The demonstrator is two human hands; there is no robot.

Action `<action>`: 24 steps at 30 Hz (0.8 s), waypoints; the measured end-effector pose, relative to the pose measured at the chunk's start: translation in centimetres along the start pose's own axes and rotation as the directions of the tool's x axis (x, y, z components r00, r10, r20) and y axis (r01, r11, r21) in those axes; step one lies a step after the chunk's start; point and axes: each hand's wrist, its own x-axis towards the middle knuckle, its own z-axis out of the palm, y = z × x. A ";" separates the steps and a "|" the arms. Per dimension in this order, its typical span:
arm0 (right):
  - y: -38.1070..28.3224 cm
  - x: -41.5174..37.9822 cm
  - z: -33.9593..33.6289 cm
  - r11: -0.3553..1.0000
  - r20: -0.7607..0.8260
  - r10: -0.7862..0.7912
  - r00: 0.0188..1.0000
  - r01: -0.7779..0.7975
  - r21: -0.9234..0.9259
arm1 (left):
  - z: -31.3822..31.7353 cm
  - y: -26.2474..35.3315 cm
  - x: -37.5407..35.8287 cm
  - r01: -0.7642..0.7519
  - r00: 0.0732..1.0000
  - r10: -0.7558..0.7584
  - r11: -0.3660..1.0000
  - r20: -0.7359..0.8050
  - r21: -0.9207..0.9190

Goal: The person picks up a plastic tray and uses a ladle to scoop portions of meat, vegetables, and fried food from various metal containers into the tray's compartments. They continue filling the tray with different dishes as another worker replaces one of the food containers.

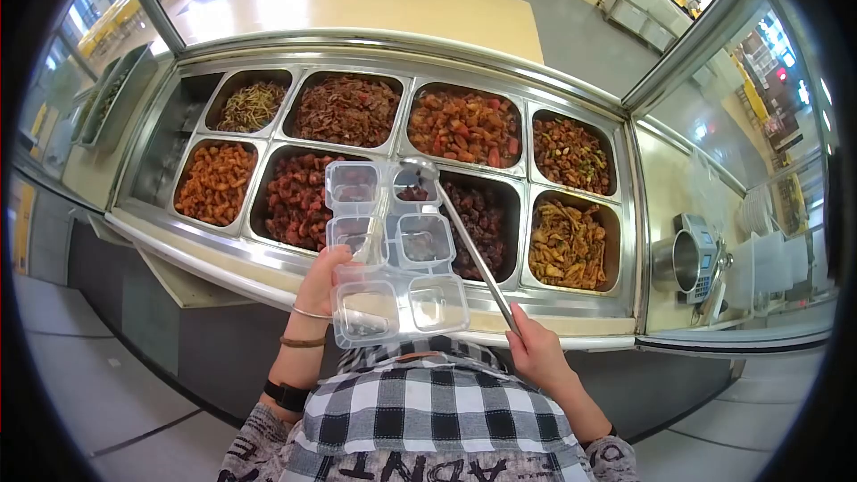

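Head view: at frame centre the left hand [323, 278] grips a clear compartmented meal tray [393, 254], while the right hand [534, 345] is closed on a long serving ladle [464, 232] over the top-right compartment. Serving appears under way above the steel food pans [464, 125]; next, tip the ladle squarely into that compartment.

Clear compartment container [393, 254], silver ladle [464, 236], black-and-white checked shirt [428, 415]
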 end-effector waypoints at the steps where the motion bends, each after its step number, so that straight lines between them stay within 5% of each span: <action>1: 0.1 0.0 0.0 1.000 -0.024 0.002 1.000 -0.003 -0.008 | 0.0 0.0 -0.1 -0.033 0.999 0.033 0.999 -0.012 0.013; 4: 0.7 0.4 -0.1 0.992 -0.112 0.049 0.993 -0.035 0.119 | 0.1 0.3 -0.8 -0.076 0.995 0.078 0.996 -0.058 0.036; 9: 4.5 1.3 -0.1 0.966 -0.041 0.218 0.975 -0.210 0.152 | -2.9 0.8 -1.0 -0.080 0.993 0.087 0.994 -0.086 0.075; 13: 7.9 2.2 3.1 0.952 0.007 0.299 0.954 -0.298 -0.075 | -3.7 1.3 -2.0 -0.112 0.986 0.121 0.991 -0.113 0.078; 17: 8.7 3.6 5.2 0.959 0.041 0.262 0.964 -0.265 0.097 | -2.2 1.5 -2.9 -0.137 0.975 0.153 0.985 -0.161 0.105; 19: 8.0 3.6 4.3 0.907 0.123 0.312 0.942 -0.334 0.257 | -3.1 1.4 -2.4 -0.104 0.980 0.118 0.990 -0.162 0.091; 23: 8.4 1.9 1.7 0.854 0.309 0.355 0.882 -0.441 0.276 | -2.9 1.5 -2.2 -0.045 0.978 0.044 0.999 -0.205 0.004; 24: 7.9 1.9 0.5 0.703 0.427 0.414 0.804 -0.581 0.411 | -3.0 1.4 -2.2 -0.045 0.978 0.045 0.999 -0.203 0.003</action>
